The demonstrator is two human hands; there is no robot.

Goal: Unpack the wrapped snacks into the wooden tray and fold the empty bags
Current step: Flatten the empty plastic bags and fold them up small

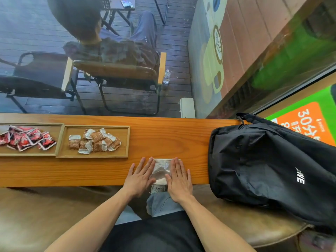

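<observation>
An empty clear and white snack bag (pixel 161 170) lies flat and folded on the wooden counter (pixel 163 139) near its front edge. My left hand (pixel 140 176) lies flat with straight fingers on the bag's left edge. My right hand (pixel 179 177) presses flat on its right side. A wooden tray (pixel 125 142) to the left holds several brown wrapped snacks (pixel 95 140). A second wooden tray (pixel 58 140) at the far left holds several red wrapped snacks (pixel 27 138).
A black backpack (pixel 272 166) stands on the seat to the right, leaning over the counter's right end. Beyond the glass, a person sits in a folding chair (pixel 116 73), with a water bottle (pixel 166 76) on the deck.
</observation>
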